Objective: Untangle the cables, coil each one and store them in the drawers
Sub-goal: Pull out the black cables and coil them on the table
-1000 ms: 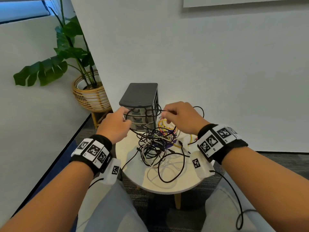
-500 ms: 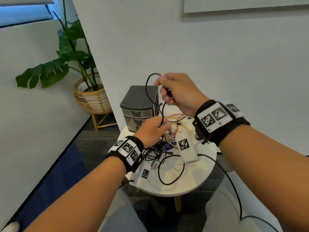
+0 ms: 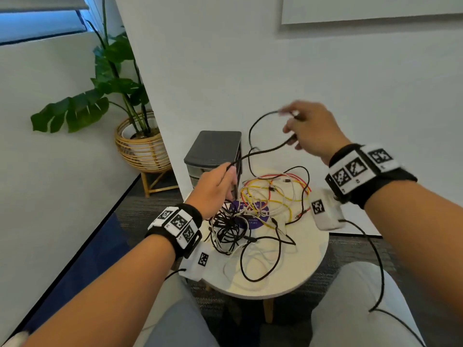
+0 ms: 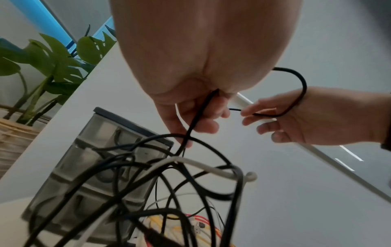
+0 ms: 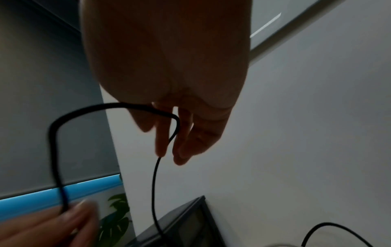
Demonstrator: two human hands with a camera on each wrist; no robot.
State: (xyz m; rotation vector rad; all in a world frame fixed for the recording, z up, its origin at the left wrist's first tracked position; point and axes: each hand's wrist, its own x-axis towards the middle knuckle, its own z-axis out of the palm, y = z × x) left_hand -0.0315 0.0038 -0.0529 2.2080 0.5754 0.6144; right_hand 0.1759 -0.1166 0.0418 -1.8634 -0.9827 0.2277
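Legible text: none.

- Round purple label [image 3: 253, 216] on the round white table top [image 3: 313, 259], under the cables: white lettering, too blurred and too covered to read.
- Black wrist straps [image 3: 175, 222], both arms: white tiles with black square-pattern markers; small characters beside them, too small to make out.
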